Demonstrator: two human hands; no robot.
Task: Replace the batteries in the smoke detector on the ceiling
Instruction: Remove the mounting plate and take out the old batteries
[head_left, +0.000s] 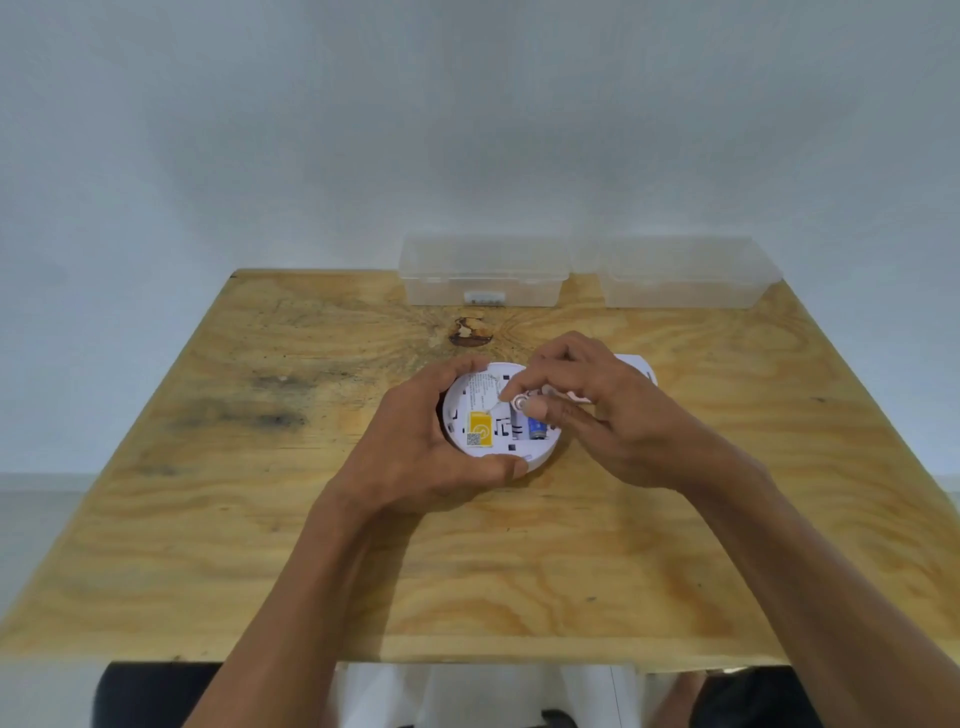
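Note:
A round white smoke detector (485, 415) lies back-side up on the wooden table (260, 519), showing a yellow label and its battery compartment. My left hand (415, 457) grips its left and front rim. My right hand (597, 410) pinches a battery (521, 401) by its metal end, tilted over the compartment. A blue battery (537, 429) sits in the compartment just below those fingers. A white cover piece (636, 366) lies behind my right hand, mostly hidden.
Two clear plastic boxes stand at the table's far edge, the left box (480, 275) with several batteries at its front wall, the right box (680, 275) beside it. A dark knot (470, 332) marks the wood behind the detector.

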